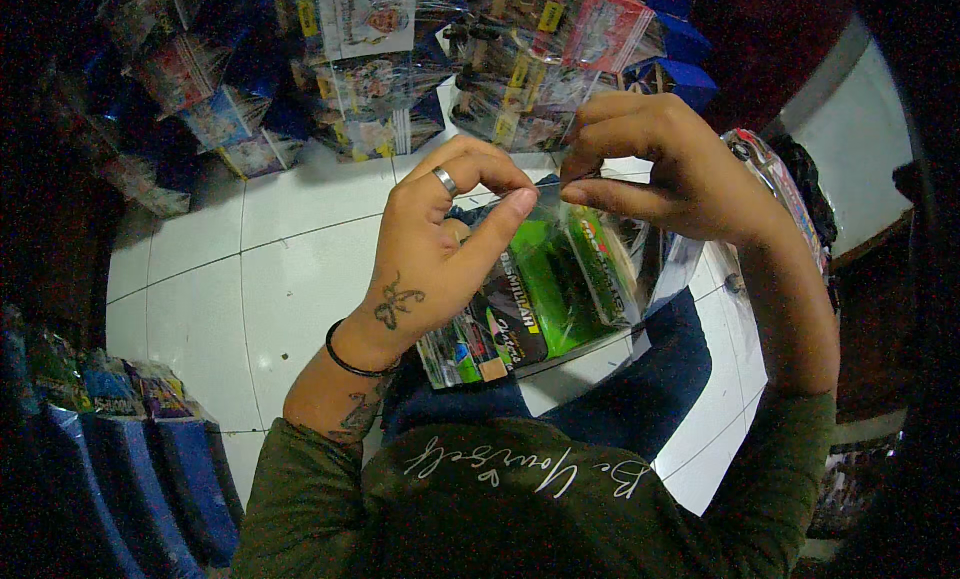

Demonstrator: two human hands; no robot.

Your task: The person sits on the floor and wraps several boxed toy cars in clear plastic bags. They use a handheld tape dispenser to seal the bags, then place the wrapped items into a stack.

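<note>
A green and black printed box (545, 279) in shiny clear plastic wrap (590, 334) rests on my lap, tilted. Above its far edge, my left hand (450, 229) pinches the rim of the wrap between thumb and forefinger; it wears a ring and a dark wristband. Close beside it to the right, my right hand (660, 164) is also pinched on the wrap, thumb against bent fingers. A small gap separates the two sets of fingertips. The film is thin and see-through, so its exact edge in my fingers is hard to make out.
Stacks of plastic-wrapped printed boxes (365, 89) stand along the far side. Blue boxes (130, 469) line up at the lower left. White floor tiles (210, 309) lie between. Wrapped bundles (775, 174) and a black plastic bag (808, 184) are beside my right arm.
</note>
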